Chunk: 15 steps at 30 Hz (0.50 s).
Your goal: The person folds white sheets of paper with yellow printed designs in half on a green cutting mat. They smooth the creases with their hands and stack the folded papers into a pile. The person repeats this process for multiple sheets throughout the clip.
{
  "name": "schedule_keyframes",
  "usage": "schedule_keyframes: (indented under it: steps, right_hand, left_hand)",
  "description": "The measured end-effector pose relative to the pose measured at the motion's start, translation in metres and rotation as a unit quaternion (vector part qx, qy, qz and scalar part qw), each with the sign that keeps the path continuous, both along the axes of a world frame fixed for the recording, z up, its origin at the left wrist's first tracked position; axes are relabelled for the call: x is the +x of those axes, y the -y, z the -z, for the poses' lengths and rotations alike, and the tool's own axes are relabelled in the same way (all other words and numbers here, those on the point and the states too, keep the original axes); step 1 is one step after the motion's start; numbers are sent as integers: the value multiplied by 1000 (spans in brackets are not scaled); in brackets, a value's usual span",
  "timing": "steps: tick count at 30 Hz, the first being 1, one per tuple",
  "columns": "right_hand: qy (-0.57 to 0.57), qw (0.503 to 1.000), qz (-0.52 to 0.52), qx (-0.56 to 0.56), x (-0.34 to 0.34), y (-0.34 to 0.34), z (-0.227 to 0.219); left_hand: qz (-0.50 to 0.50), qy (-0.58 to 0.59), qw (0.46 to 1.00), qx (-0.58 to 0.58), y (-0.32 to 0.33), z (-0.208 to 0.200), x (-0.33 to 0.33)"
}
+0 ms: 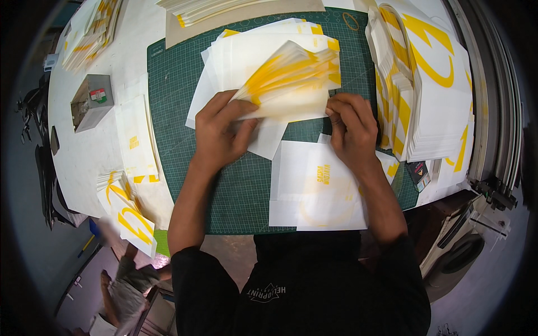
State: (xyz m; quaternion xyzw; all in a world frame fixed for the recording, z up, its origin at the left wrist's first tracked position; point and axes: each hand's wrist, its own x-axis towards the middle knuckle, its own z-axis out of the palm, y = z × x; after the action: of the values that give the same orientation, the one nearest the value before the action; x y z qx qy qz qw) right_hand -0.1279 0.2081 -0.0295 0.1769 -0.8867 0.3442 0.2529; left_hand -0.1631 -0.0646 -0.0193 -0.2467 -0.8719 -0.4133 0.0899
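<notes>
A fanned bundle of white sheets with yellow print (291,75) is raised over the green cutting mat (179,162), blurred by motion. My left hand (221,126) grips the bundle's lower left corner, thumb below and fingers curled round it. At its lower right corner, my right hand (353,126) pinches the edge between thumb and fingers. Beneath the bundle lies a loose pile of white printed sheets (241,56). Nearer to me, below my right hand, more flat white sheets with small yellow print (319,196) lie on the mat.
Thick stacks of folded white-and-yellow paper (431,95) stand at the right, beside a metal rail (507,101). A grey box (92,103) and more paper stacks (120,196) occupy the left side. Another person (126,294) is at lower left.
</notes>
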Motion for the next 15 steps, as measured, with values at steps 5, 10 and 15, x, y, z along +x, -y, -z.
schedule_keyframes:
  steps: [5, 10, 15]
  right_hand:
    - [9, 1000, 10, -17, 1, 1, 1]
    - [30, 999, 16, -30, 2, 1, 3]
    - [60, 997, 24, -40, 4, 3, -1]
  left_hand:
    - [-6, 33, 999, -2, 1, -1, -1]
    - [-20, 62, 998, -14, 0, -6, 0]
    - [-6, 32, 999, 15, 1, -2, -2]
